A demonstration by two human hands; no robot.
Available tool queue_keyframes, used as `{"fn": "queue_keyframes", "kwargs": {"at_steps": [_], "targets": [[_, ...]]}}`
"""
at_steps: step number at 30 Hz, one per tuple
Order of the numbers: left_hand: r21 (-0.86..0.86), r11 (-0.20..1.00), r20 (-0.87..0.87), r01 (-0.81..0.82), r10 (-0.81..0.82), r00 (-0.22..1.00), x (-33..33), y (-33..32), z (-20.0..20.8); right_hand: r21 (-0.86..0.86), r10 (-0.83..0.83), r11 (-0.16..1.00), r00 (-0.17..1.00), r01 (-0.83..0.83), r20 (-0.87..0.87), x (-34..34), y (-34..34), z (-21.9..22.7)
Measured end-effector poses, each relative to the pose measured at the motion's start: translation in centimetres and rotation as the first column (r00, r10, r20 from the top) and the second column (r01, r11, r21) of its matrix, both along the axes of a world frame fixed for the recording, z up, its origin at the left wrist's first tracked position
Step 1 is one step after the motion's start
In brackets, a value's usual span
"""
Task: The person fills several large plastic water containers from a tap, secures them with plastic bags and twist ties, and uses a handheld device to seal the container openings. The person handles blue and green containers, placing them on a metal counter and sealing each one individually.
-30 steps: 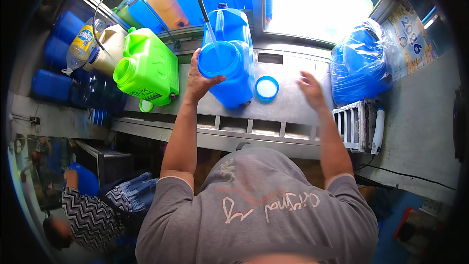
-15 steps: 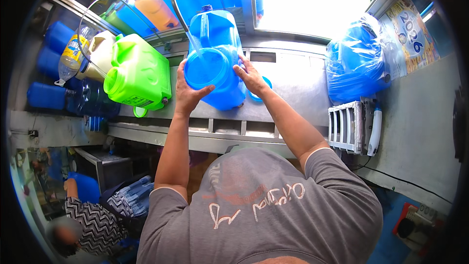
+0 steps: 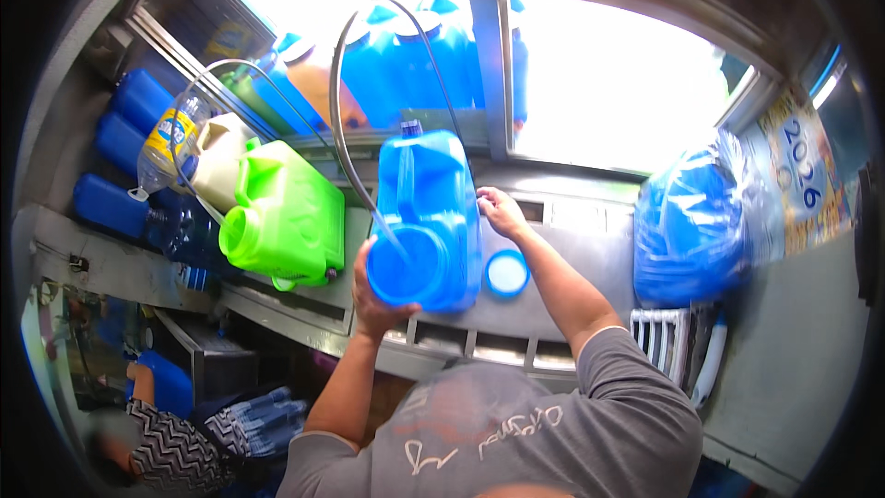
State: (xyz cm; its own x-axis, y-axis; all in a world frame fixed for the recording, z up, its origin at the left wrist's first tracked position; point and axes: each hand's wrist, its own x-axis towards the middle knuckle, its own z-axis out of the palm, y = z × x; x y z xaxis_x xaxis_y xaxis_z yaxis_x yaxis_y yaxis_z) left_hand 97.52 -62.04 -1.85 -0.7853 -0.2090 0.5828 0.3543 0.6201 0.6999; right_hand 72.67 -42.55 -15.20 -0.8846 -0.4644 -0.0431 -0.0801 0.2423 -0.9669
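Observation:
A blue water jug (image 3: 438, 186) with a handle and a wide round mouth stands on the metal counter in front of me. A clear hose (image 3: 339, 120) arcs over from behind, its end inside the mouth. My left hand (image 3: 373, 302) is wrapped around the left and lower side of the mouth. Beside the jug's far right side is my right hand (image 3: 501, 212), its fingers curled; what they hold, if anything, is hidden. A round blue lid (image 3: 507, 273) with a white inner face lies on the counter, right of the jug.
Left of the jug stand a green jug (image 3: 293, 212), a cream jug (image 3: 221, 155) and a clear bottle (image 3: 171, 143). Blue containers in plastic wrap (image 3: 691, 221) are at the right, above a white rack (image 3: 659, 341). Another person (image 3: 175, 433) is at lower left.
My right hand has let go of the jug's near right side and moved farther back along it, fingers now curled. My left hand stays on the mouth. The whole view has tilted upward.

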Motion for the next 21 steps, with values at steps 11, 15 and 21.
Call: {"fn": "queue_keyframes", "kwargs": {"at_steps": [11, 15, 21], "targets": [[-0.097, 0.990, 0.132, -0.102, 0.114, 0.985, 0.4, -0.9, -0.4, 0.568, 0.331, 0.799, 0.934, -0.199, -0.138, -15.7, -9.9, -6.6], [-0.088, 0.992, 0.117, -0.096, 0.106, 0.988, 0.2, -0.8, -0.2, 0.760, 0.484, 0.605, 0.868, -0.236, -0.116, -15.9, -10.5, -5.3], [-0.084, 0.993, 0.121, -0.088, 0.098, 0.988, 0.3, -0.8, -0.1, 0.801, 0.349, 0.599, 0.900, -0.002, -0.259, -13.6, -8.0, -4.7]]}}
